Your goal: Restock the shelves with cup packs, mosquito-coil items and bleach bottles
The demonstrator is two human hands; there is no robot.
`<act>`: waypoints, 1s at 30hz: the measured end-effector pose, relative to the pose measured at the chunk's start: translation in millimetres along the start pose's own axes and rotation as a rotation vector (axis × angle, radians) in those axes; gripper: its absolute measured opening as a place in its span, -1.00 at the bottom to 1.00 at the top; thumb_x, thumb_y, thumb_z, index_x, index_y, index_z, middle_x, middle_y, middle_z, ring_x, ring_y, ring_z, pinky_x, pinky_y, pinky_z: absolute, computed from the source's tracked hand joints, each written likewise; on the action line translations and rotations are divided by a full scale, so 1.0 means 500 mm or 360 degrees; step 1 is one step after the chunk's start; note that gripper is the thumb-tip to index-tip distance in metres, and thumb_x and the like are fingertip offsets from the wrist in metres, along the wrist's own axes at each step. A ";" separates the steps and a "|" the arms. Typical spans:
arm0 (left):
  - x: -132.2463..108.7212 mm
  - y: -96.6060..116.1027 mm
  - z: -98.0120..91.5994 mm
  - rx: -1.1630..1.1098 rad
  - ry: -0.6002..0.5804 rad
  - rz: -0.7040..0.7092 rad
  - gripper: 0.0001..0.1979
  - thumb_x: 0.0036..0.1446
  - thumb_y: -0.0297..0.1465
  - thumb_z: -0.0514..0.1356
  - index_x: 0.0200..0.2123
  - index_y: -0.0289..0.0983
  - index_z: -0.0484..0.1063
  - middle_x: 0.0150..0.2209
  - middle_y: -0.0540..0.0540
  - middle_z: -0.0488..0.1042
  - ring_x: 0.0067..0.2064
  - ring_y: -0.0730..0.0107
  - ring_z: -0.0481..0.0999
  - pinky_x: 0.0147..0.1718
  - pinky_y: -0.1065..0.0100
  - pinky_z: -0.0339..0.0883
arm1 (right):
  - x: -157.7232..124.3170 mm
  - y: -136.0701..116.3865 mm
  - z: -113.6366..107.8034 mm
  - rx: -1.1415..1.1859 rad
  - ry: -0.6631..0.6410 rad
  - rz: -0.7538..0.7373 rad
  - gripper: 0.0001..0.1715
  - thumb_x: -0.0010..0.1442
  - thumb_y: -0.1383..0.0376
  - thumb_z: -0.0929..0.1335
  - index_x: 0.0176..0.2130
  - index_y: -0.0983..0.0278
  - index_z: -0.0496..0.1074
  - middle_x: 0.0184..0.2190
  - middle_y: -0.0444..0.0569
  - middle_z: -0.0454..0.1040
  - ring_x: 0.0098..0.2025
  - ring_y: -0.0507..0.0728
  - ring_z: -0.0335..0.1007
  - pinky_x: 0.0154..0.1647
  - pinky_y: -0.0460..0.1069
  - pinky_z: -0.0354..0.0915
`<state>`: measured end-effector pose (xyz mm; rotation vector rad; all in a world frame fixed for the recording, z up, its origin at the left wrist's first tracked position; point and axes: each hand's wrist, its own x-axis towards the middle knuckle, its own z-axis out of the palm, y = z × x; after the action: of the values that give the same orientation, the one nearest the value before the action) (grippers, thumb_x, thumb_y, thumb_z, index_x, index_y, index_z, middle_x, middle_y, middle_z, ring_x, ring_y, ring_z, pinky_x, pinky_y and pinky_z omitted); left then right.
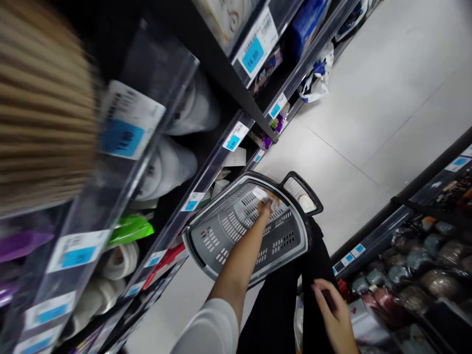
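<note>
My left hand (264, 206) reaches down into a grey plastic shopping basket (225, 231) with slotted walls. Its fingers are closed on a small white-and-orange package (275, 200), which is blurred and partly covered by the hand. The basket's black-rimmed handle (316, 202) sticks out at its far right end. Beside my right thigh hangs my right hand (335, 309), its fingers loosely bent and apart, with nothing seen in it.
Shelves with price labels (236, 136) run along the left, close to the basket. A low shelf of plastic-wrapped goods (413, 268) lines the right. Between them lies a pale tiled floor (372, 98). White-and-blue bags (319, 76) jut from the far shelf.
</note>
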<state>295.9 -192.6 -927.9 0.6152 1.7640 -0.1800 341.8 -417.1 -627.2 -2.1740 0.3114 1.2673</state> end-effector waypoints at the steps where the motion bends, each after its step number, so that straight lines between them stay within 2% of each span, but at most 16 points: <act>1: -0.033 0.008 -0.020 -0.0032 -0.0005 -0.0061 -0.69 0.33 -0.25 0.23 0.03 -0.32 0.43 -0.08 -0.14 0.52 -0.17 0.32 0.56 -0.20 0.21 0.54 | -0.004 -0.010 -0.001 0.0004 -0.0013 -0.0034 -0.54 0.23 -0.08 0.40 -0.15 0.23 0.60 -0.15 0.08 0.62 -0.07 0.25 0.57 -0.02 0.07 0.51; 3: -0.119 0.028 -0.068 -0.0108 -0.0035 -0.0152 -0.72 0.32 -0.27 0.23 -0.01 -0.33 0.44 -0.17 -0.10 0.53 -0.25 0.37 0.56 -0.27 0.27 0.54 | -0.013 -0.044 -0.005 0.0006 -0.0030 -0.0151 -0.57 0.25 -0.05 0.40 -0.15 0.23 0.59 -0.15 0.08 0.61 -0.07 0.25 0.57 0.00 0.08 0.50; 5: -0.228 0.056 -0.124 -0.0204 -0.0079 -0.0158 -0.76 0.29 -0.31 0.25 -0.06 -0.33 0.44 -0.24 -0.08 0.54 -0.32 0.39 0.56 -0.34 0.31 0.52 | -0.028 -0.097 -0.013 -0.0008 -0.0069 -0.0332 -0.60 0.27 -0.02 0.39 -0.13 0.24 0.57 -0.17 0.08 0.61 -0.09 0.25 0.57 -0.03 0.09 0.51; 8: -0.415 0.111 -0.216 -0.0359 -0.0132 -0.0058 -0.74 0.14 -0.33 0.30 -0.13 -0.32 0.44 -0.33 -0.08 0.56 -0.35 0.36 0.58 -0.44 0.39 0.48 | -0.064 -0.208 -0.033 -0.0086 -0.0164 -0.0669 -0.64 0.32 0.03 0.37 -0.09 0.23 0.55 -0.17 0.07 0.60 -0.12 0.23 0.57 -0.09 0.07 0.52; 11: -0.606 0.183 -0.311 -0.0502 -0.0190 0.0133 -0.60 -0.04 -0.29 0.37 -0.12 -0.29 0.47 -0.33 -0.08 0.59 -0.38 0.27 0.60 -0.56 0.43 0.40 | -0.120 -0.334 -0.061 -0.0246 -0.0216 -0.1099 -0.69 0.36 0.09 0.34 -0.07 0.22 0.53 -0.15 0.07 0.59 -0.09 0.23 0.56 -0.03 0.10 0.51; 15: -0.857 0.275 -0.425 -0.0750 -0.0330 0.0412 -0.46 -0.17 -0.27 0.42 -0.06 -0.31 0.52 -0.29 -0.17 0.62 -0.33 0.11 0.63 -0.56 0.36 0.41 | -0.218 -0.487 -0.090 -0.0516 -0.0186 -0.1869 -0.69 0.36 0.14 0.35 0.03 0.19 0.47 -0.05 0.09 0.56 -0.01 0.27 0.54 0.01 0.16 0.51; 18: -1.030 0.326 -0.490 -0.1047 -0.0549 0.0475 -0.44 -0.15 -0.25 0.40 -0.03 -0.28 0.49 -0.22 -0.20 0.63 -0.24 0.07 0.64 -0.52 0.34 0.43 | -0.286 -0.589 -0.087 -0.0719 -0.0075 -0.2596 -0.48 0.31 0.13 0.38 0.21 0.17 0.37 0.09 0.15 0.50 0.08 0.36 0.50 -0.01 0.24 0.52; 20: -1.129 0.352 -0.528 -0.1223 -0.0635 0.0536 -0.46 -0.17 -0.24 0.41 -0.06 -0.25 0.48 -0.20 -0.18 0.63 -0.24 0.08 0.64 -0.50 0.34 0.44 | -0.328 -0.658 -0.072 -0.0789 0.0033 -0.3058 -0.33 0.28 0.14 0.38 0.32 0.17 0.28 0.14 0.18 0.47 0.11 0.43 0.47 0.01 0.31 0.49; 22: -1.212 0.367 -0.566 -0.1357 -0.0684 0.0649 -0.48 -0.16 -0.21 0.41 -0.08 -0.25 0.49 -0.22 -0.18 0.63 -0.27 0.12 0.63 -0.49 0.33 0.44 | -0.374 -0.724 -0.050 -0.0765 0.0097 -0.3422 -0.23 0.26 0.20 0.37 0.40 0.17 0.20 0.13 0.19 0.48 0.11 0.45 0.47 0.05 0.36 0.44; 24: -1.278 0.369 -0.602 -0.1475 -0.0714 0.0797 -0.49 -0.13 -0.15 0.41 -0.12 -0.27 0.49 -0.27 -0.17 0.62 -0.33 0.18 0.60 -0.50 0.33 0.44 | -0.425 -0.782 -0.028 -0.0693 0.0084 -0.3670 -0.18 0.25 0.27 0.35 0.43 0.16 0.13 0.11 0.19 0.49 0.12 0.45 0.46 0.10 0.40 0.39; 27: -1.345 0.356 -0.651 -0.1617 -0.0729 0.0976 -0.49 -0.10 -0.10 0.42 -0.14 -0.27 0.48 -0.35 -0.14 0.59 -0.42 0.24 0.55 -0.52 0.32 0.43 | -0.496 -0.853 -0.002 -0.0643 -0.0011 -0.3906 -0.21 0.25 0.32 0.31 0.41 0.13 0.17 0.13 0.15 0.49 0.15 0.42 0.45 0.16 0.42 0.35; 30: -1.396 0.343 -0.691 -0.1682 -0.0680 0.1120 -0.47 -0.03 -0.10 0.41 -0.04 -0.23 0.44 -0.28 -0.14 0.60 -0.40 0.24 0.56 -0.47 0.28 0.47 | -0.557 -0.910 0.019 -0.0608 -0.0186 -0.4075 -0.28 0.28 0.28 0.32 0.39 0.13 0.22 0.10 0.13 0.53 0.12 0.39 0.47 0.14 0.40 0.39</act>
<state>197.6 -114.7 -140.3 0.3250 0.9307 0.9792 407.7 -76.0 -222.3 -0.8891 -2.0696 -0.2555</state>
